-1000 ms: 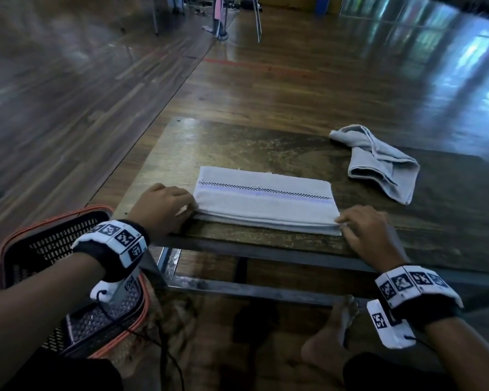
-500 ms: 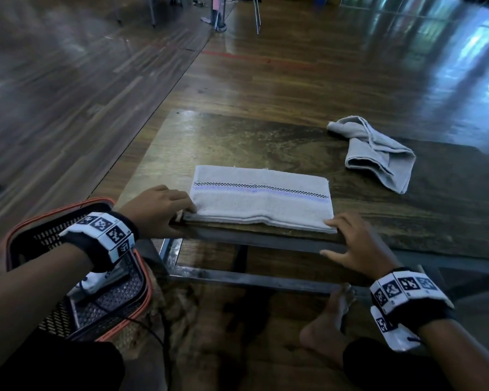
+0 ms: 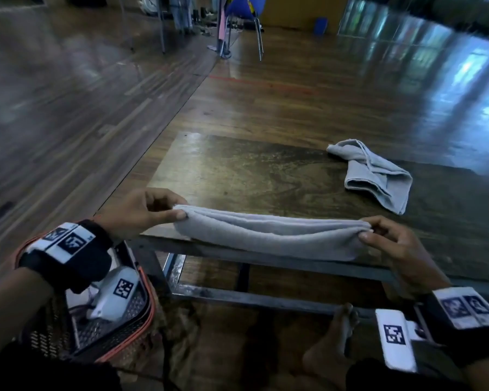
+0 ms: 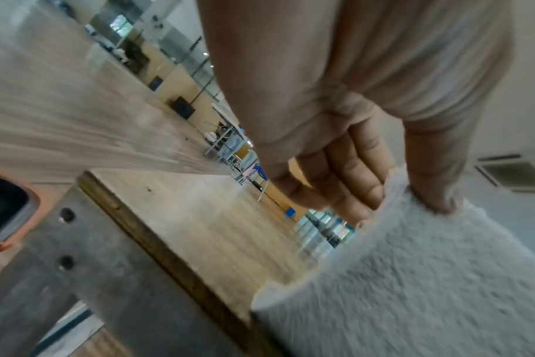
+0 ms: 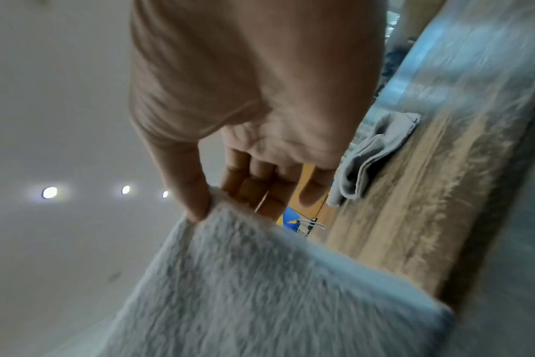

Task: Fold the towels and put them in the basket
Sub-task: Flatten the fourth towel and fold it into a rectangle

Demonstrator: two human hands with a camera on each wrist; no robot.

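A folded grey towel (image 3: 268,235) hangs stretched between my two hands, lifted just above the near edge of the wooden table (image 3: 251,170). My left hand (image 3: 178,214) pinches its left end between thumb and fingers; the left wrist view shows the same towel (image 4: 428,277) under my left hand (image 4: 412,198). At the right end, my right hand (image 3: 367,231) pinches the cloth, seen close as the towel (image 5: 260,277) held by my right hand (image 5: 211,200). An orange-rimmed mesh basket (image 3: 141,328) sits on the floor at lower left.
A second grey towel (image 3: 376,176), crumpled, lies at the table's far right, also in view as that towel (image 5: 373,154). A metal table frame (image 3: 266,299) runs below the near edge. A bare foot (image 3: 333,340) rests on the floor. Chairs (image 3: 243,21) stand far back.
The towel lay flat on the table with my hands at its near corners; now both hands have pinched its ends and lifted it, folded lengthwise, off the surface.
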